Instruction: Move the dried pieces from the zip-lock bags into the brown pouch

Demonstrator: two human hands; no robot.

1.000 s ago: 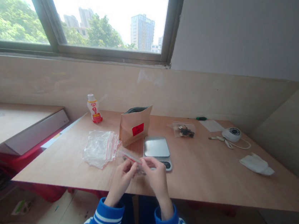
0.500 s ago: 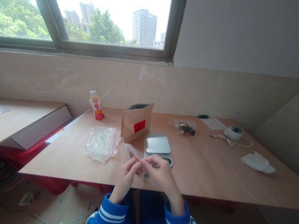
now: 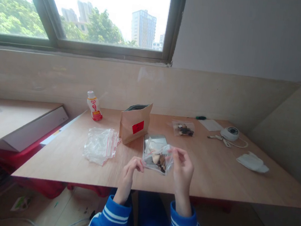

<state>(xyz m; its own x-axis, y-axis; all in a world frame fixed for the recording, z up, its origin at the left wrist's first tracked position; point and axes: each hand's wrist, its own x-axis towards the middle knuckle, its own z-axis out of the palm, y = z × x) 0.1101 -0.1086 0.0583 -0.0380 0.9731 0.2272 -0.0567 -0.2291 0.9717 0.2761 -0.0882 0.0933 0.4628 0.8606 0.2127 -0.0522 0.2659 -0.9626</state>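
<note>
A clear zip-lock bag [image 3: 149,160] with a red seal line hangs tilted between my hands, with cream and dark brown dried pieces inside it. My right hand [image 3: 183,167] pinches the bag's upper right side. At the lower left corner, the bent fingers of my left hand [image 3: 132,172] are closed on its edge. Behind the bag is a kitchen scale [image 3: 160,139], mostly covered from view. An upright brown paper pouch [image 3: 129,128] with a red label and an open top stands just behind and left of the scale.
Flat clear zip-lock bags [image 3: 96,145] lie left of the pouch. A white and red bottle [image 3: 94,106] stands behind them. Toward the right are another filled bag [image 3: 182,128], a white dome camera [image 3: 229,133] with its cable, a crumpled white wrapper [image 3: 252,162] and a green-handled tool [image 3: 201,117].
My hands have moved apart and the filled bag now shows spread between them. My right hand has moved right and up. The view has shifted slightly.
</note>
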